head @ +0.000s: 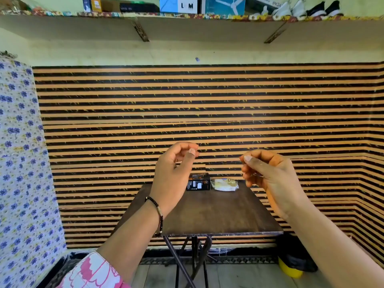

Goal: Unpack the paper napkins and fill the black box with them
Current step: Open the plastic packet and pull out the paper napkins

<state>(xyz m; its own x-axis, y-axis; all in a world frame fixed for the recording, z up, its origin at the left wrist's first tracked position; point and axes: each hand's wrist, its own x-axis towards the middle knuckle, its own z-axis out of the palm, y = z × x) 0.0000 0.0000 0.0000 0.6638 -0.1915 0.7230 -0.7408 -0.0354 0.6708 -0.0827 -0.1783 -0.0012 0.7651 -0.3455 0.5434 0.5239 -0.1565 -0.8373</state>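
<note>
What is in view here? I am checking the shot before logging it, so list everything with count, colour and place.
table: one, dark brown, centre, on folding legs
box: one, black, far edge of the table
napkin pack: one, pale yellow and white, still wrapped, right of the box
bin: one, yellow with a black liner, floor right of the table
shelf: one, along the top, carrying cartons and shoes
striped wall covering: orange and black, behind the table
flowered cloth: blue on white, far left
bracelet: one, dark beads, left wrist
left hand: raised, fingers curled, holding nothing
right hand: raised, fingers curled, holding nothing
</note>
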